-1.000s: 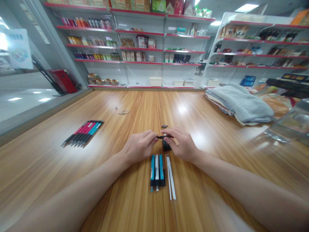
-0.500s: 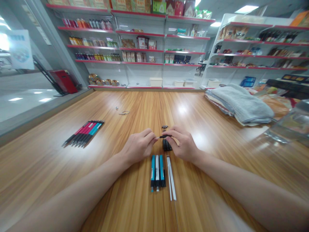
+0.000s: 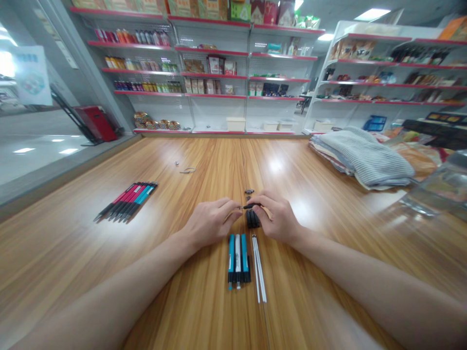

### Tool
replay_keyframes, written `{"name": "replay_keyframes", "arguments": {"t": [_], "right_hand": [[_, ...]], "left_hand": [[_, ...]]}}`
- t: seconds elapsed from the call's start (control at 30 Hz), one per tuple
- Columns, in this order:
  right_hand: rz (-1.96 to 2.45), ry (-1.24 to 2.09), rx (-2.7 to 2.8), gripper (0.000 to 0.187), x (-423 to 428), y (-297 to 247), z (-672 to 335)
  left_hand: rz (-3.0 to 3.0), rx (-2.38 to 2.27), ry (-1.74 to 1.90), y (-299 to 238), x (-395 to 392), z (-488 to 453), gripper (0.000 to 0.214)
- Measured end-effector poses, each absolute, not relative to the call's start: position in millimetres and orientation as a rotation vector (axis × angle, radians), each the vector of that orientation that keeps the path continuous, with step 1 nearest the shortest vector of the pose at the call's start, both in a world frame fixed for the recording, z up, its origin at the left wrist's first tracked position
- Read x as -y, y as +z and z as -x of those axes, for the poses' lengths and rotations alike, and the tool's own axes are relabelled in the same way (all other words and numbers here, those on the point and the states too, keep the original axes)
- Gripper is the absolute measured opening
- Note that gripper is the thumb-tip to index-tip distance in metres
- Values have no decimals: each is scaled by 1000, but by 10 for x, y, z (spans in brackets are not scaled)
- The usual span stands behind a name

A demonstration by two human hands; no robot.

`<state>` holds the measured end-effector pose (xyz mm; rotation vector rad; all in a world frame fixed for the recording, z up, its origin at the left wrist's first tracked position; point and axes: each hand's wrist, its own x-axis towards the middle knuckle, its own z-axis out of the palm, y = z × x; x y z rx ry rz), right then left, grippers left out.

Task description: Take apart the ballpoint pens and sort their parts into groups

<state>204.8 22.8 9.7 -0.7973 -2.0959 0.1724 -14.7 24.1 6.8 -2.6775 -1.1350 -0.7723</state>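
Note:
Over the middle of the table, my right hand (image 3: 279, 218) pinches a black pen grip (image 3: 249, 206), held roughly level. My left hand (image 3: 209, 219) is closed at the grip's left end, its thumb and fingertips pinching a thin piece too small to make out. Just below the fingers lie several black pen grips (image 3: 251, 219) side by side. Nearer to me are blue and white pen barrels (image 3: 238, 255) in a row, with thin white pen refills (image 3: 259, 270) to their right. Small metal pieces (image 3: 249, 191) lie just beyond my hands.
Several assembled pens (image 3: 129, 200), pink and blue, lie in a row at the left. A thin loop (image 3: 188, 170) and a tiny shiny piece (image 3: 176, 163) rest farther back. Folded cloths (image 3: 365, 155) and a clear container (image 3: 425, 192) occupy the right side. Stocked shelves (image 3: 211, 75) stand behind the table.
My left fingertips have shifted slightly right, toward the black grip. Less of the thin pale piece between the hands shows. The parts on the table have not moved.

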Motion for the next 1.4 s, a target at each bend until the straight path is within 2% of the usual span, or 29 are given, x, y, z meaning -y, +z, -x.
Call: {"name": "replay_keyframes", "arguments": {"t": [0.27,0.47,0.57,0.67,0.73,0.83,1.17,1.4], "right_hand": [[805,243,2053,20,-216,101,-2047],[901,594,1745,13,-380,31,-2138],[989,777,1611,24,-540,-26,-2241],[1052,892,1665,30,-639,-62,-2319],[1077,928,1767,23,-649,-72,-2335],[1119,859,1894,10,-614,-69,-2322],[1305,439,2070,29,-506,-23,-2260],[1375,303,2105,18,-497,-23,-2244]], "left_hand": [[2649,1125,-702,73,-249,158,23],[2654,1115,-718,92,-245,165,21],[2668,1149,-688,86,-247,171,22],[2691,1184,-646,89,-242,174,23],[2702,1198,-624,97,-237,174,23],[2710,1209,-606,108,-237,170,24],[2722,1224,-596,97,-241,177,24],[2715,1215,-604,97,-249,185,24]]}}
